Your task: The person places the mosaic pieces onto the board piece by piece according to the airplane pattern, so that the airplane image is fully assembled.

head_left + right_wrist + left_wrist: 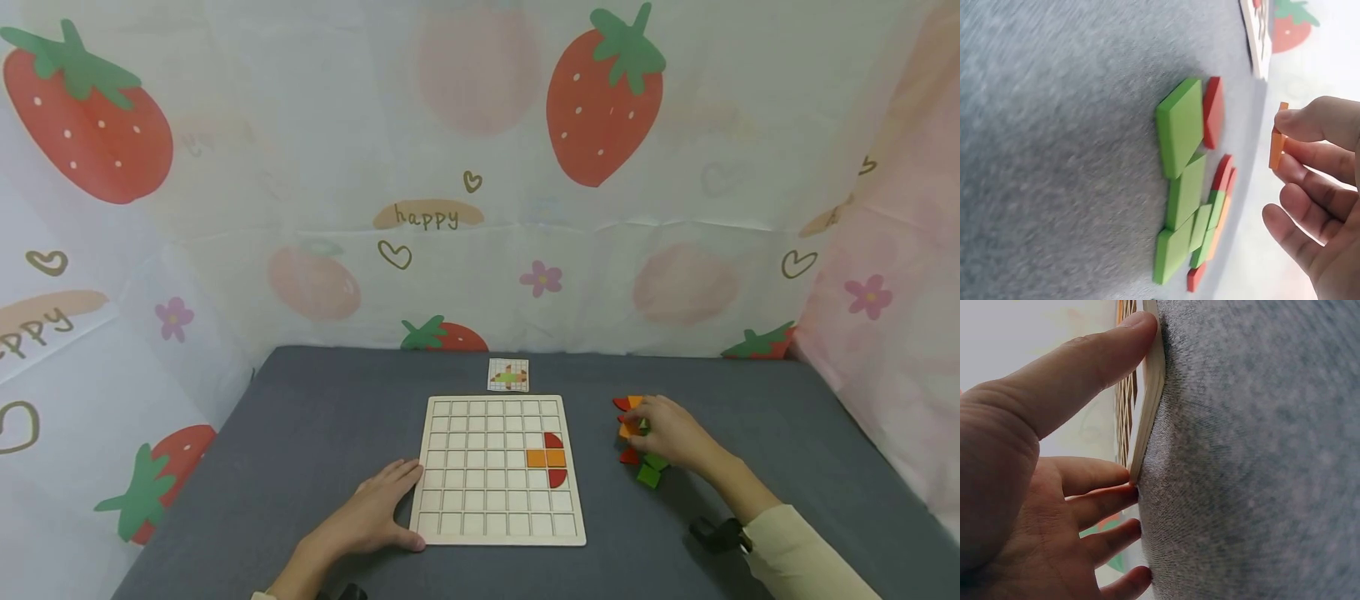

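Observation:
A pale wooden grid board (495, 504) lies flat on the grey tabletop. At its right side sit two orange square tiles (546, 458), with red quarter-round tiles (557, 477) above and below. My left hand (377, 507) touches the board's left edge, fingers extended and thumb at the near corner. To the right of the board, my right hand (671, 431) hovers over loose tiles. Between thumb and index finger it pinches an orange tile (1277, 147), held clear of the table in the right wrist view. Loose green tiles (1180, 128) and red tiles (1213, 112) lie beneath.
A small printed card (507, 375) with a coloured grid picture lies just beyond the board. Behind the grey tabletop (337, 400) hangs a strawberry-patterned cloth (322, 125), which also encloses both sides. Dark bands (717, 535) are worn on the wrists.

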`<action>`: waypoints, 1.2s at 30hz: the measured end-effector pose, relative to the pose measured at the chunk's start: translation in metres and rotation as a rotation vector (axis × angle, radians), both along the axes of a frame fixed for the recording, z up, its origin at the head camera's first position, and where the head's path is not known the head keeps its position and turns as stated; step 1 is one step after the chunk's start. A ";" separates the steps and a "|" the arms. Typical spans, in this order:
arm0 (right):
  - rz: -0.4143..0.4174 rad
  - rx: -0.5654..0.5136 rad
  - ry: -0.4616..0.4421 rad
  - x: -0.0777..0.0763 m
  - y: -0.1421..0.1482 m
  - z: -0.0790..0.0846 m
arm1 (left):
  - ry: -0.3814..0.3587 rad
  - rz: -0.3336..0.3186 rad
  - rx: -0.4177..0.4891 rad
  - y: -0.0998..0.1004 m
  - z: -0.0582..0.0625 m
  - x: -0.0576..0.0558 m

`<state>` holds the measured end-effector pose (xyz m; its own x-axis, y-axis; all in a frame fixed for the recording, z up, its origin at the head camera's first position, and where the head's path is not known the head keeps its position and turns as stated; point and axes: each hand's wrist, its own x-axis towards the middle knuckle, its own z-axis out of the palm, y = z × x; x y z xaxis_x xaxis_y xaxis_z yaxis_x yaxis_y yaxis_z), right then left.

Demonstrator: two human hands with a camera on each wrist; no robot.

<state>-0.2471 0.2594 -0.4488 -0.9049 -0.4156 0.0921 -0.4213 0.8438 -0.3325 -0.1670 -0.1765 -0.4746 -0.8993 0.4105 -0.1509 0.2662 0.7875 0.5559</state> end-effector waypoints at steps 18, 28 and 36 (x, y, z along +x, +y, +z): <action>0.069 0.025 0.012 0.003 -0.017 0.017 | -0.008 0.022 -0.051 0.002 -0.003 -0.007; 0.086 -0.004 0.066 0.003 -0.024 0.021 | 0.006 0.003 -0.030 0.001 0.003 -0.006; 0.076 -0.040 0.020 0.007 -0.035 0.020 | -0.017 0.015 -0.032 0.001 0.000 -0.001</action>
